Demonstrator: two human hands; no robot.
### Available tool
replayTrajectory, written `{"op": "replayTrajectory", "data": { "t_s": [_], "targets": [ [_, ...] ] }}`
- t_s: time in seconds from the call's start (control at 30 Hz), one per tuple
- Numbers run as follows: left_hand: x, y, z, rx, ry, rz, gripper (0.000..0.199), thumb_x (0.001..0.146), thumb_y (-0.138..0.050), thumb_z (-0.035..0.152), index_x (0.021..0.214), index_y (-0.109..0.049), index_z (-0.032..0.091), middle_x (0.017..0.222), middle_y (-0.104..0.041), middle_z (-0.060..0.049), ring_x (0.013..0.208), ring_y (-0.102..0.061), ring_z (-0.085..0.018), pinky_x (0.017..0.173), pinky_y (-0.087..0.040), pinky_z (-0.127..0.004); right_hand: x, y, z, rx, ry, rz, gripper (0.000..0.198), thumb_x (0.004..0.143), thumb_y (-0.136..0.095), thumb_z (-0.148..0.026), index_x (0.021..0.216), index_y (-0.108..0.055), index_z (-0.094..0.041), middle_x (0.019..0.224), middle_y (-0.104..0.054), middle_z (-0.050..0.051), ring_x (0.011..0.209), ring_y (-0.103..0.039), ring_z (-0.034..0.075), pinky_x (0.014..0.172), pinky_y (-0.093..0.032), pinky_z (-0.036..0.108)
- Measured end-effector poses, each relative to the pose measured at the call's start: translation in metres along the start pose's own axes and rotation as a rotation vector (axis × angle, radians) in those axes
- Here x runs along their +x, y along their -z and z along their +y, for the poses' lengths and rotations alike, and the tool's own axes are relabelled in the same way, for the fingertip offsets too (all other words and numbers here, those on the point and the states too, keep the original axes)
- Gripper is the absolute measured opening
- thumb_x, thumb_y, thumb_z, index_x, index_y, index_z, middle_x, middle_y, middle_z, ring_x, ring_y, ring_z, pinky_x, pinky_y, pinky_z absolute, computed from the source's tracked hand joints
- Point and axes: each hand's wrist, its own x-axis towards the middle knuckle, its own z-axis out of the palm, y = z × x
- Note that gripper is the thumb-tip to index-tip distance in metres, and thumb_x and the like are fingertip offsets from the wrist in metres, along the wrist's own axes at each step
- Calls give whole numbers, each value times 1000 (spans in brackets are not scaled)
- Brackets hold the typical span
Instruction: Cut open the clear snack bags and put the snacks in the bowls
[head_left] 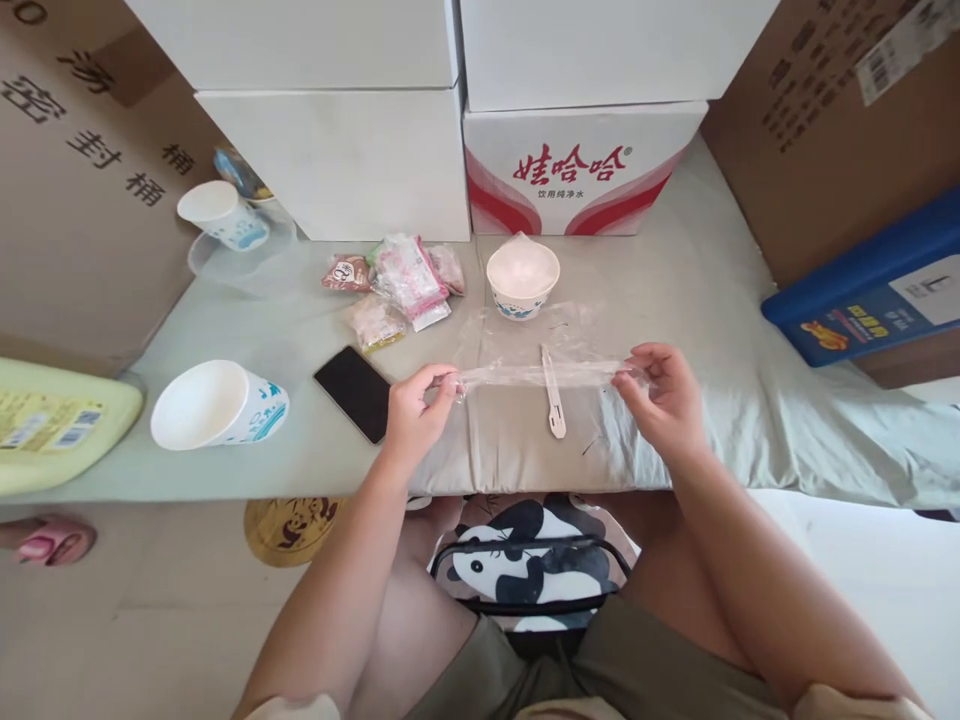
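Between my two hands a strip of thin clear plastic film [536, 374] is pulled taut, just above the table's front part. My left hand [421, 405] pinches its left end between thumb and fingers. The right end is gripped by my right hand [664, 395], fingers curled. Under the film lies a slim white tool [554, 400] that looks like a small utility knife. More crumpled clear plastic spreads behind it. Just beyond stands a small paper bowl [523, 280] with a blue pattern and clear plastic inside. A black phone [351, 392] rests left of my left hand.
Several small wrapped packets [409, 275] lie behind the phone. A large paper cup [259, 405] tilts at left, near a yellow-green jug [67, 425]. White boxes [337, 165] line the back; a blue box [862, 280] is at right. A person's foot in a pink slipper [64, 540] shows below.
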Motion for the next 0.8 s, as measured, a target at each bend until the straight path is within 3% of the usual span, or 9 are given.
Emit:
{"op": "replayTrajectory", "data": {
  "t_s": [0.07, 0.17, 0.27, 0.37, 0.5, 0.63, 0.8],
  "targets": [
    [2, -3, -3, -109, 51, 50, 24, 88, -62, 39, 86, -71, 17, 69, -71, -2, 66, -66, -14, 65, -52, -24, -4, 2, 4, -12, 52, -99, 46, 77, -75, -40, 116, -57, -25, 94, -69, 3, 93, -68, 23, 90, -52, 42],
    [11, -11, -4, -247, 89, 180, 22, 83, -69, 39, 79, -69, 18, 71, -69, -1, 67, -63, -11, 65, -50, -22, -6, 5, 8, -1, 5, -177, 28, 78, -74, -41, 99, -66, -25, 92, -71, 4, 91, -69, 24, 87, -53, 41],
    [21, -19, -1, -461, 115, 232, 24, 79, -72, 42, 78, -65, 19, 79, -71, -2, 74, -65, -11, 72, -52, -21, -4, 9, 7, 265, -89, -154, 25, 84, -68, -48, 77, -64, -24, 79, -70, 3, 84, -69, 22, 82, -54, 39],
    [26, -28, 4, -549, 207, 177, 33, 81, -70, 51, 79, -58, 21, 65, -66, 2, 55, -60, -9, 53, -49, -20, -1, 10, 5, 562, -172, -113, 35, 84, -65, -53, 68, -58, -23, 62, -60, -1, 68, -65, 18, 73, -54, 36],
    [23, -37, 10, -394, 261, 109, 34, 82, -68, 52, 82, -53, 22, 46, -50, 9, 34, -41, -7, 32, -30, -18, 2, 7, 1, 479, -388, -57, 27, 84, -63, -49, 80, -58, -23, 60, -57, -4, 48, -53, 12, 52, -46, 28],
    [21, -44, 9, -210, 304, 64, 25, 86, -64, 45, 87, -57, 21, 46, -51, 8, 33, -44, -9, 34, -33, -19, 2, 3, -2, 260, -364, -67, 27, 83, -60, -38, 106, -56, -24, 79, -65, -3, 51, -56, 10, 55, -47, 28],
    [26, -46, -1, 72, 345, 108, 19, 89, -55, 38, 88, -60, 20, 49, -57, 6, 37, -50, -10, 42, -39, -21, 8, -4, 0, 87, -366, -71, 24, 85, -55, -36, 106, -55, -24, 85, -67, -2, 45, -55, 10, 57, -48, 31]
  ]
}}
